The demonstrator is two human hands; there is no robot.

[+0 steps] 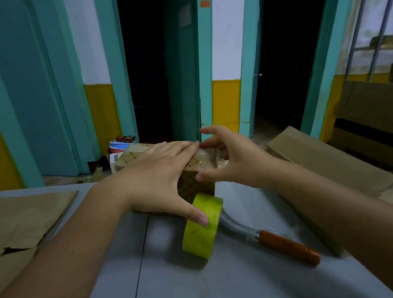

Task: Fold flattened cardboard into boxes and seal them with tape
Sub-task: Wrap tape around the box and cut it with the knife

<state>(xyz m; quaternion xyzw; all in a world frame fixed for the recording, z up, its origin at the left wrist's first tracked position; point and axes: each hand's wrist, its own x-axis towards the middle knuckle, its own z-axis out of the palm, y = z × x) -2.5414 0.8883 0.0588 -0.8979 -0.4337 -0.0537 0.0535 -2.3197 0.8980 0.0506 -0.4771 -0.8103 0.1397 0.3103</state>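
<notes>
A small folded cardboard box point(195, 186) with a dark grid print stands on the grey table point(208, 284). My left hand point(159, 181) lies flat on its top, fingers straight, thumb reaching down to the yellow-green tape roll point(204, 225) that stands on edge against the box's near side. My right hand point(231, 159) sits at the box's right end, fingers spread and curved over a strip of clear tape point(210, 158) on the top, thumb pressing the box's side.
A curved knife with an orange handle point(288, 244) lies right of the roll. Flattened cardboard point(12, 223) lies on the table's left, more sheets point(316, 158) on the right. Small items point(120, 146) sit on the floor behind the box, before dark doorways.
</notes>
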